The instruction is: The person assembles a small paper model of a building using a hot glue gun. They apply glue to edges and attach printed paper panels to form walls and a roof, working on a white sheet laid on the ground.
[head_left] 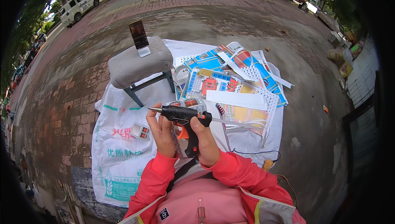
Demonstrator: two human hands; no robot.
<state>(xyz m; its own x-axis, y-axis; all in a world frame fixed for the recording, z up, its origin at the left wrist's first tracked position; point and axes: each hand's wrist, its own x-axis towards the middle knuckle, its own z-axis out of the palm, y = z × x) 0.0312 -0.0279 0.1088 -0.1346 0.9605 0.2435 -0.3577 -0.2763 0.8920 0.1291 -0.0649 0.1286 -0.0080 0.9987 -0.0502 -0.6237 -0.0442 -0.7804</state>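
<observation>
My right hand (205, 145) is wrapped round the grip of a black hot glue gun (179, 113), its metal nozzle pointing left. A white glue stick (230, 121) sticks out of the gun's back end, and an orange trigger (183, 133) shows below the body. Close under the nozzle, my left hand (164, 137) has its fingers bent up against a small printed paper model (191, 102) with red windows. The gun covers much of this model and part of the left hand's grip. A smaller paper piece with windows (140, 132) lies to the left, on a white woven sack (119, 170).
A grey padded stool (142, 65) with a propped phone (138, 34) stands ahead on the left. Printed card sheets (210, 85) and white strips (236, 99) are heaped at the right. A dark cord (259, 153) runs along the sack's right side. Brick paving (70, 117) surrounds it.
</observation>
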